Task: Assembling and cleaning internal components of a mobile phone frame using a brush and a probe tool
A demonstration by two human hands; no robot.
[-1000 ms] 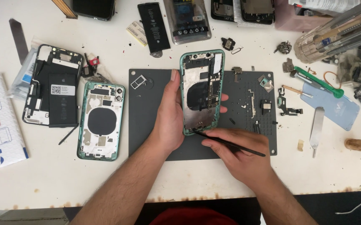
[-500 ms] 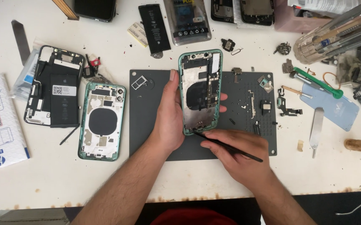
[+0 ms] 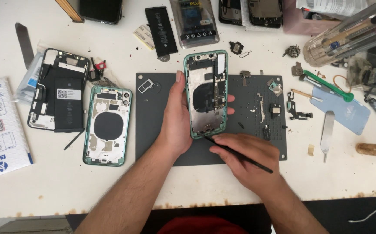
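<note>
On the white worktop [image 3: 123, 39] a second green phone shell [image 3: 107, 125] lies at the left. The left hand [image 3: 175, 123] has its grip closed around the opened green phone frame [image 3: 206, 93] above the dark mat [image 3: 153, 130]. The right hand [image 3: 246, 162] pinches a thin black tool [image 3: 240, 155] at the frame's near edge.

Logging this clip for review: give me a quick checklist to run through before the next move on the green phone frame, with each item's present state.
1. Left hand grips the green phone frame by its edges: ok.
2. Right hand holds the black pick: ok.
3. Pick tip at the frame's bottom edge: ok.
4. Frame held over the grey mat: ok.
5. Tip seated on a part or screw: cannot tell.
6. Loose small parts lie on the mat, apart from both hands: ok.
</note>
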